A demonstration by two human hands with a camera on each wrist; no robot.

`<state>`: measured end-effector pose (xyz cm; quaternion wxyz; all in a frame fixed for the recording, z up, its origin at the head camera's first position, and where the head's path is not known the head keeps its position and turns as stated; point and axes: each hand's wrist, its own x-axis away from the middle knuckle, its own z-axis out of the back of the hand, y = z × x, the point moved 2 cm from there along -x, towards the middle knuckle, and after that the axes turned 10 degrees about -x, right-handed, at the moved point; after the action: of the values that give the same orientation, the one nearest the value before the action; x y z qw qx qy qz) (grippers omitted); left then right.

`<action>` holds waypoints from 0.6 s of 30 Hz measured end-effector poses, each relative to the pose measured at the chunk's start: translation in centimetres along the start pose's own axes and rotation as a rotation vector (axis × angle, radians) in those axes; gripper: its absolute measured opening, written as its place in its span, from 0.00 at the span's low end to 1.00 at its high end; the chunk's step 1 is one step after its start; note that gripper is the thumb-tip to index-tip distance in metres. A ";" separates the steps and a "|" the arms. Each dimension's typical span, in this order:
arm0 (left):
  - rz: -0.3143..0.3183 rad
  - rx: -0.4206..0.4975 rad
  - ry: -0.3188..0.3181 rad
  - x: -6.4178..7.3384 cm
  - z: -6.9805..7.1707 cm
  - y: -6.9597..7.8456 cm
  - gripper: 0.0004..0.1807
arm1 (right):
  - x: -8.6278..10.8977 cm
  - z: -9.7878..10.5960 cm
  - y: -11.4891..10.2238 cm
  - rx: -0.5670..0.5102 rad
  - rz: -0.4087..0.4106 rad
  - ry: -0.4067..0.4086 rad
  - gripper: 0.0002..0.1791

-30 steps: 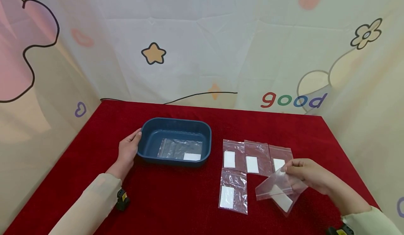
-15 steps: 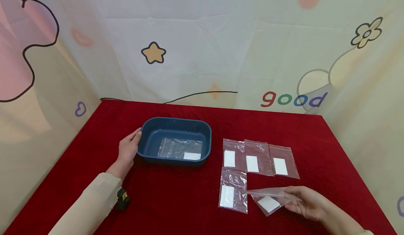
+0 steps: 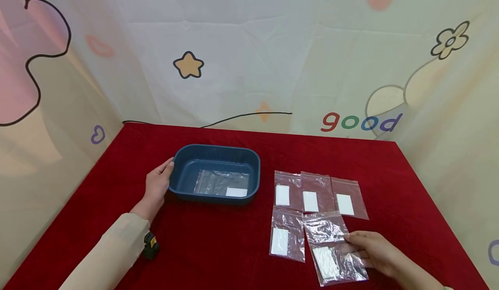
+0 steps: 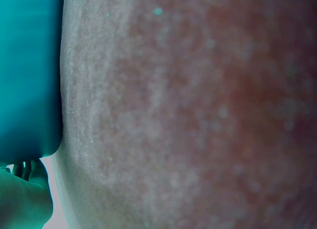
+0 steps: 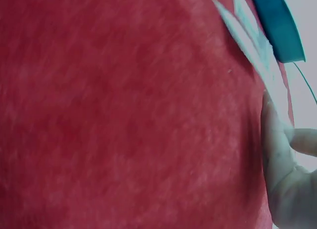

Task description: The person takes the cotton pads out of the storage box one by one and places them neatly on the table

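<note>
My left hand [image 3: 155,188] grips the left rim of a dark blue rectangular basin [image 3: 214,152]. In the left wrist view, the hand [image 4: 25,197] shows at the lower left against the basin [image 4: 27,80]. Inside the basin lies a clear zip-lock bag [image 3: 212,182] with a white rectangular piece in it. At the lower right, my right hand [image 3: 372,249] pinches the right edge of another zip-lock bag [image 3: 325,230], thumb on top and fingers beneath. That bag also contains a white piece [image 3: 326,263]. Seen edge-on in the right wrist view, the held bag [image 5: 255,48] is slightly raised above the cloth.
Several similar bags lie flat: a back row with a left bag [image 3: 292,190], a middle bag [image 3: 323,186] and a right bag [image 3: 355,194], plus a front bag [image 3: 295,238] left of the held one. Red cloth [image 3: 218,246] covers the table. A patterned curtain [image 3: 241,65] hangs behind.
My right hand has brought the bag down and toward me, turning it from folded and tilted to nearly flat beside the front bag. The left hand and basin stay put.
</note>
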<state>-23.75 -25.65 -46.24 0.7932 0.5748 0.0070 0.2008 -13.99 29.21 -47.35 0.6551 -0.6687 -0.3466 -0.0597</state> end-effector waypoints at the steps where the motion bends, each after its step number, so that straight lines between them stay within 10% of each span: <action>1: 0.001 0.002 -0.001 0.0 0.0 0.0 0.27 | 0.0 0.0 0.0 0.042 -0.006 0.031 0.13; 18: 0.000 0.008 0.002 0.2 0.1 0.1 0.27 | 0.1 -1.1 -0.3 0.173 -0.007 0.146 0.13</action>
<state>-23.58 -25.65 -46.12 0.7909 0.5778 0.0087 0.2013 -13.66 28.21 -46.94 0.7337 -0.6023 -0.3042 -0.0800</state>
